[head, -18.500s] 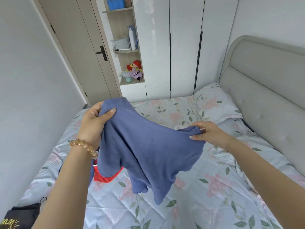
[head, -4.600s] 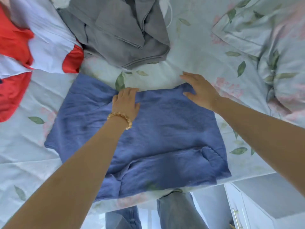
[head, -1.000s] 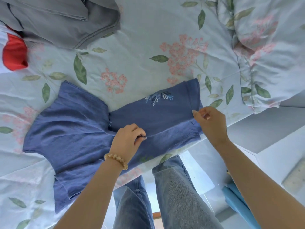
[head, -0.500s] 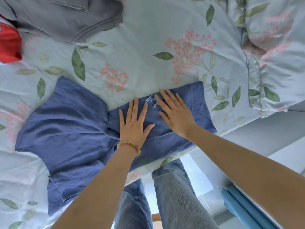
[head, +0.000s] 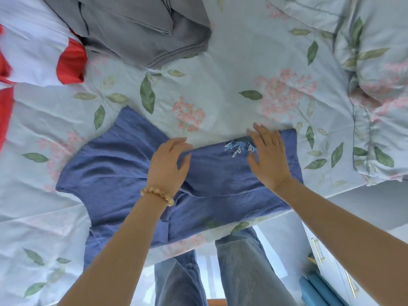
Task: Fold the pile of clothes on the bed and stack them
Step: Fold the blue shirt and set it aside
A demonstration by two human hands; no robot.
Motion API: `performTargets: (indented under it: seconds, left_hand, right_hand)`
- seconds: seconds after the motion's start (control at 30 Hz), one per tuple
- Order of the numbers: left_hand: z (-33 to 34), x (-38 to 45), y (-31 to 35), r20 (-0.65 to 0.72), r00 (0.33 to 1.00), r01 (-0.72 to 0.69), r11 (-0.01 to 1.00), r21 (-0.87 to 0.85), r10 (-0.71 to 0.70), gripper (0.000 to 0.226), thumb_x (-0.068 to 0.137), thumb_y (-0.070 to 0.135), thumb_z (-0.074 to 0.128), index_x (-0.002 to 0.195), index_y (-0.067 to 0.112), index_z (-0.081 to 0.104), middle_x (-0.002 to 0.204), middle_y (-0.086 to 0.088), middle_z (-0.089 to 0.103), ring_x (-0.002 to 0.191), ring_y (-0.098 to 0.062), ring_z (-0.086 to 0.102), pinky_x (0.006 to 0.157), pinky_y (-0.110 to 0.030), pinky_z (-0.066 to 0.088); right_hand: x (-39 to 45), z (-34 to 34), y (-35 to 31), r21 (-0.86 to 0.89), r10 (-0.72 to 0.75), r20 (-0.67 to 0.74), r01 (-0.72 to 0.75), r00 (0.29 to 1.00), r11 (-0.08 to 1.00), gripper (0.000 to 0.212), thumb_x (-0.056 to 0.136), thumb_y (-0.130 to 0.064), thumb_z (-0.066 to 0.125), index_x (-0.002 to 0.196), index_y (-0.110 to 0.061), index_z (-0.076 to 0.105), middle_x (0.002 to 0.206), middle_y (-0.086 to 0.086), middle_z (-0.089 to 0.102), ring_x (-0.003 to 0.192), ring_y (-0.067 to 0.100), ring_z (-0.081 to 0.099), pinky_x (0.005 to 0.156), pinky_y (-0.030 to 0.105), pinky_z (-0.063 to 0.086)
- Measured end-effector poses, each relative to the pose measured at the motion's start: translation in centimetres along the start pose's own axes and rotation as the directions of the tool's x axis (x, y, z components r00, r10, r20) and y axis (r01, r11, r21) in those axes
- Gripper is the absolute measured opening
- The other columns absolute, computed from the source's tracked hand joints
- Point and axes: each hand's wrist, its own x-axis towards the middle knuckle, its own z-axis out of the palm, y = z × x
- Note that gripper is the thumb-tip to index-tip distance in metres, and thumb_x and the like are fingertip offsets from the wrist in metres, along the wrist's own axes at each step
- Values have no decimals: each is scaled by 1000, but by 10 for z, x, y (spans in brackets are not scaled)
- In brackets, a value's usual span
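Two hands lie flat on the blue woven cotton top with a leaf embroidery, which rests on the pale floral-printed bed sheet at the near edge of the bed. The top's long axis runs left to right across the view, with the already doubled-over band on the right and the unfolded wide part with its sleeve spreading out to the left. The left hand sits at the junction of those two parts, its fingers loosely extended toward the far edge of the cloth, gripping nothing. The right hand presses on the folded band beside the embroidery, fingers straight and released, their tips reaching the far edge.

The unfolded part lies wholly to the left of the left hand, so that hand is the nearer one for bringing it over, probably while the right pins the band. The crumpled grey garment and the red-and-white garment wait farther back, unfolded.
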Motion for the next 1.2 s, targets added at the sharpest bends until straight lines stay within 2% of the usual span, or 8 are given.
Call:
performTargets:
  seconds: [0.2,0.33,0.43,0.5,0.73,0.83,0.97,1.2]
  left_hand:
    - [-87,36,-89,-162,926,358,930,86,-341,38,87,19,66,123,8,60,125,-17,57,114,-39,52,98,-46,42]
    - [-97,61,-127,-26,882,471,880,61,-470,62,82,39,74,130,9,49,125,-13,51,118,-34,47,100,-45,40]
    - [-99,72,-137,145,909,400,915,-48,-390,30,86,37,71,93,15,52,86,1,54,86,-23,52,83,-37,42]
    - [-107,68,-135,196,952,247,968,-45,-234,42,89,30,68,64,17,36,62,2,35,61,-16,37,65,-31,31]
    - [-145,-53,-121,-13,980,-198,974,-111,197,31,90,28,61,74,23,35,73,10,32,64,-9,35,60,-25,31]
    - [-140,-122,-139,41,983,-177,982,-65,180,26,90,34,53,74,15,45,76,7,42,65,-15,47,58,-30,44]
    - [-118,-179,-162,71,992,-107,994,-11,107,20,91,34,52,79,19,61,72,9,51,64,-11,50,58,-27,43]
    - [-100,-192,-174,14,982,187,980,-75,-186,36,88,46,45,78,15,61,65,6,57,61,-10,51,55,-18,37]
  right_hand:
    - [34,28,-131,192,-20,200,-19,980,981,31,93,-33,58,112,-9,63,109,7,62,103,28,55,89,40,43]
    - [61,60,-184,150,161,293,-211,943,966,50,84,-64,57,87,-14,55,85,1,58,79,23,53,69,34,43]
    - [71,72,-200,279,213,336,-313,918,908,38,83,-45,69,70,-15,50,68,-3,53,67,22,54,59,32,39]
    - [68,72,-202,432,186,328,-322,926,842,34,85,-34,71,70,-15,47,73,-2,49,66,19,50,59,28,36]
    - [0,39,-207,506,-166,151,68,974,860,22,86,-25,71,98,-14,57,104,-8,57,82,12,53,68,26,44]
    - [-30,42,-209,384,-376,144,299,915,874,19,76,-2,71,89,-7,58,126,1,55,78,17,57,63,33,47]
    - [-45,57,-215,358,-464,270,360,843,862,25,66,11,64,78,-7,52,105,5,62,69,21,52,63,31,41]
    - [-37,72,-216,508,-200,473,-80,858,857,43,72,8,67,90,-25,46,77,-6,55,65,10,48,63,19,40]
